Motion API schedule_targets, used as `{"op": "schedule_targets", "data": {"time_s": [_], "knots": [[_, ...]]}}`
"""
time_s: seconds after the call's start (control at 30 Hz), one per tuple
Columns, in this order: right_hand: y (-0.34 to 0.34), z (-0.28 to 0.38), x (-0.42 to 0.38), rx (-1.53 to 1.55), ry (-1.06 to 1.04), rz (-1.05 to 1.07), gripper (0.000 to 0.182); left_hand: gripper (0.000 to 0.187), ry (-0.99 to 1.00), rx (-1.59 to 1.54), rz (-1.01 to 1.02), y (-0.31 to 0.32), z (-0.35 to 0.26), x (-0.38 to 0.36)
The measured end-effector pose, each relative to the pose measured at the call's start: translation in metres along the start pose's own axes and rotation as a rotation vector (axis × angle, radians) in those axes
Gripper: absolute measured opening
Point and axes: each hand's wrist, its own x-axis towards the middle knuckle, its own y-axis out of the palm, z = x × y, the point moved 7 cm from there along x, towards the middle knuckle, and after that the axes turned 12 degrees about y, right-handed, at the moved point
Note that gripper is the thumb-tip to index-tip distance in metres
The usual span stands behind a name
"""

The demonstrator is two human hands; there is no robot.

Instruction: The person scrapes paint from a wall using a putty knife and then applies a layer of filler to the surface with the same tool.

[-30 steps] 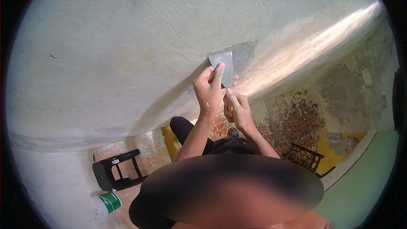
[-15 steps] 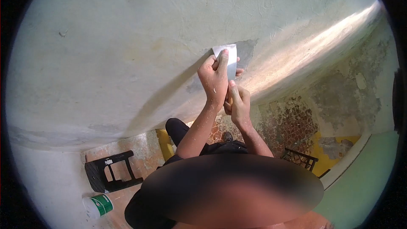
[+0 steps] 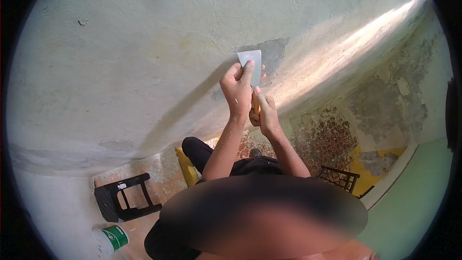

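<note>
A scraper [image 3: 256,70] with a wide metal blade and a yellowish handle is held in both hands against the pale wall [image 3: 144,43]. My left hand [image 3: 237,85] grips the blade, its thumb lying on the face and fingertips showing past the right edge. Below it, my right hand [image 3: 264,110] is closed round the handle, thumb pointing up at the blade's base. Beside and above the blade lies a bare grey patch [image 3: 275,52] where paint is gone. Pale flecks cover both forearms. Whether the blade's edge touches the wall, I cannot tell.
A black stool [image 3: 127,197] stands on the floor at lower left, with a white and green bucket [image 3: 113,239] beside it. A dark metal rack [image 3: 339,179] is at lower right. Below are a yellow object [image 3: 186,167] and patterned floor tiles [image 3: 332,139].
Both hands and the scraper have shifted slightly left in view. More of the grey patch shows around the blade, and the bright reflection on the blade is gone.
</note>
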Motion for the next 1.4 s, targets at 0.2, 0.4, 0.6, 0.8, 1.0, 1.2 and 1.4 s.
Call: {"op": "schedule_targets", "data": {"time_s": [0.2, 0.4, 0.6, 0.8, 1.0, 1.2, 1.4], "knots": [[-0.006, -0.002, 0.017, -0.074, 0.048, 0.018, 0.047, 0.022, 0.044, 0.031, -0.063, -0.003, 0.007, 0.009], [-0.001, 0.032, 0.017, -0.041, 0.030, -0.012, 0.046, 0.021, 0.069, 0.003, -0.046, 0.022, 0.000, 0.025], [-0.001, 0.094, 0.022, -0.045, -0.207, 0.023, 0.044, 0.020, 0.209, 0.009, 0.045, 0.071, -0.027, 0.051], [-0.025, 0.046, 0.021, -0.121, -0.070, 0.000, 0.047, 0.025, 0.070, -0.023, -0.051, 0.045, 0.004, 0.023], [-0.029, 0.008, 0.029, -0.062, 0.041, 0.047, 0.046, 0.025, 0.015, 0.034, -0.074, 0.018, 0.027, 0.009], [-0.026, 0.016, 0.031, -0.075, 0.089, 0.003, 0.046, 0.022, 0.051, 0.002, -0.077, 0.020, 0.029, 0.016], [-0.003, 0.084, 0.025, 0.019, -0.243, 0.072, 0.046, 0.025, 0.126, -0.005, 0.009, 0.072, -0.027, 0.052]]}}
